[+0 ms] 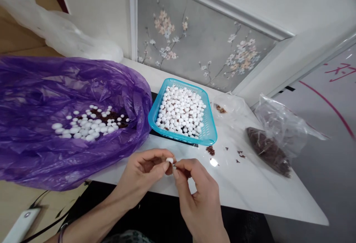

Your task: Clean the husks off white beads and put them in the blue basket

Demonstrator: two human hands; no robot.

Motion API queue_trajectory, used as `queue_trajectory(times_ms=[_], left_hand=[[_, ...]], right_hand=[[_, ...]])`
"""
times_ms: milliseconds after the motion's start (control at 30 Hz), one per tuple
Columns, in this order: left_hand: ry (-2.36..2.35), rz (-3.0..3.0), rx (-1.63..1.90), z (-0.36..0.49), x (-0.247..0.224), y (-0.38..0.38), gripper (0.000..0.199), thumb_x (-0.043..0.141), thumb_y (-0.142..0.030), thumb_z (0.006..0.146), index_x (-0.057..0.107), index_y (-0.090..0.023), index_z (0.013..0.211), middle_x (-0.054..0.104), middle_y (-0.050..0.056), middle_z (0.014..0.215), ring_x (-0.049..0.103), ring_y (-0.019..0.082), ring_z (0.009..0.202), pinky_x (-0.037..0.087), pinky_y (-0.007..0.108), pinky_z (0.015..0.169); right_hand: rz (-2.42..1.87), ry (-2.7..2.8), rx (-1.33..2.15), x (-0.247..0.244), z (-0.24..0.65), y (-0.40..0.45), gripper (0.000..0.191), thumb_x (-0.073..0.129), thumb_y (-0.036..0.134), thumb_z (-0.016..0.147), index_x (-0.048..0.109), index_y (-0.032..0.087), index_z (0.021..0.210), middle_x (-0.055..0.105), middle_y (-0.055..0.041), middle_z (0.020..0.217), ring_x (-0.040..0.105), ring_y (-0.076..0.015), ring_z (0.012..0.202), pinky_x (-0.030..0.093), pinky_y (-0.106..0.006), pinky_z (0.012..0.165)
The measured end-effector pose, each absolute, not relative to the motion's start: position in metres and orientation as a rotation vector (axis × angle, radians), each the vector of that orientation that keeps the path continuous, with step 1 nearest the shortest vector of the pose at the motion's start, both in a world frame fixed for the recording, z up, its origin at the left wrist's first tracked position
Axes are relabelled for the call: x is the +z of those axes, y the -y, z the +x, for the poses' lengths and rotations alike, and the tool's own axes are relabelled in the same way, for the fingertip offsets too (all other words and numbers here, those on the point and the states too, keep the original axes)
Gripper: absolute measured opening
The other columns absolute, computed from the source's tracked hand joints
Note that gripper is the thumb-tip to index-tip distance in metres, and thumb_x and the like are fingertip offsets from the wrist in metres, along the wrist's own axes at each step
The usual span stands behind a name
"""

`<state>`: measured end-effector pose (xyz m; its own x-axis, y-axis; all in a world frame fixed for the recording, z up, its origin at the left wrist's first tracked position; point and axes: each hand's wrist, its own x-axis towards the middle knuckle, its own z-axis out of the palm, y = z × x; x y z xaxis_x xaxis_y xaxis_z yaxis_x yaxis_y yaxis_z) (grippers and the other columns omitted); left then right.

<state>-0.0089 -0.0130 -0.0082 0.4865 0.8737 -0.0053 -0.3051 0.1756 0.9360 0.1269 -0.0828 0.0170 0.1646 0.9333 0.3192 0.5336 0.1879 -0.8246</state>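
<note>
My left hand (146, 170) pinches a small white ball (169, 160) between thumb and fingertips, above the table's near edge. Right against it, my right hand (198, 191) has thumb and forefinger pressed together. What that pinch holds is too small to make out. Just beyond both hands stands a blue plastic basket (211, 133) filled with white balls (180, 107), with brown bits showing between them. To the left, an open purple plastic bag (30, 91) contains more white balls (89, 128) and some dark brown bits.
A clear bag of brown bits (267, 152) lies on the white table (239, 191) at right. A small brown pile (210, 150) and scattered bits lie near the basket. Behind are another clear bag (229, 106) and a flowered panel (194, 32); a whitish bag (69, 35) is back left.
</note>
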Motion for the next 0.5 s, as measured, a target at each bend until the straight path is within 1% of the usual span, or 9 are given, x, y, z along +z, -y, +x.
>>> queue_trajectory(times_ms=[100, 200, 333, 500], left_hand=[[-0.684, 1.076, 0.932, -0.0067, -0.0062, 0.0147, 0.012, 0.07, -0.025, 0.08, 0.075, -0.024, 0.091, 0.07, 0.0, 0.076, 0.059, 0.012, 0.071, 0.048, 0.02, 0.069], [-0.696, 1.064, 0.948, -0.005, -0.0015, 0.0154, 0.012, 0.072, -0.024, 0.077, 0.077, -0.024, 0.089, 0.07, 0.0, 0.073, 0.06, 0.012, 0.067, 0.05, 0.019, 0.066], [-0.691, 1.094, 0.944, -0.0045, 0.0008, 0.0148, 0.011, 0.07, -0.024, 0.078, 0.077, -0.024, 0.088, 0.07, 0.0, 0.073, 0.06, 0.012, 0.068, 0.05, 0.019, 0.066], [-0.729, 1.108, 0.935, -0.0044, -0.0022, 0.0147, 0.012, 0.07, -0.024, 0.078, 0.077, -0.021, 0.088, 0.07, 0.002, 0.075, 0.059, 0.014, 0.068, 0.05, 0.021, 0.065]], right_hand=[[-1.468, 1.538, 0.427, 0.0152, 0.125, 0.082, 0.012, 0.049, 0.013, 0.093, 0.057, 0.022, 0.095, 0.06, -0.0002, 0.082, 0.058, -0.0119, 0.071, 0.046, -0.024, 0.067], [-1.479, 1.575, 0.367, 0.015, 0.124, 0.082, 0.014, 0.047, 0.011, 0.093, 0.056, 0.021, 0.094, 0.057, -0.0003, 0.08, 0.057, -0.0127, 0.069, 0.045, -0.026, 0.066], [-1.529, 1.617, 0.298, 0.0151, 0.1223, 0.0818, 0.013, 0.045, 0.011, 0.094, 0.053, 0.021, 0.092, 0.054, -0.0001, 0.079, 0.055, -0.0132, 0.068, 0.044, -0.027, 0.065], [-1.622, 1.705, 0.087, 0.0134, 0.1193, 0.0812, 0.011, 0.042, 0.013, 0.095, 0.05, 0.021, 0.094, 0.054, -0.0026, 0.079, 0.054, -0.0157, 0.067, 0.044, -0.029, 0.063]])
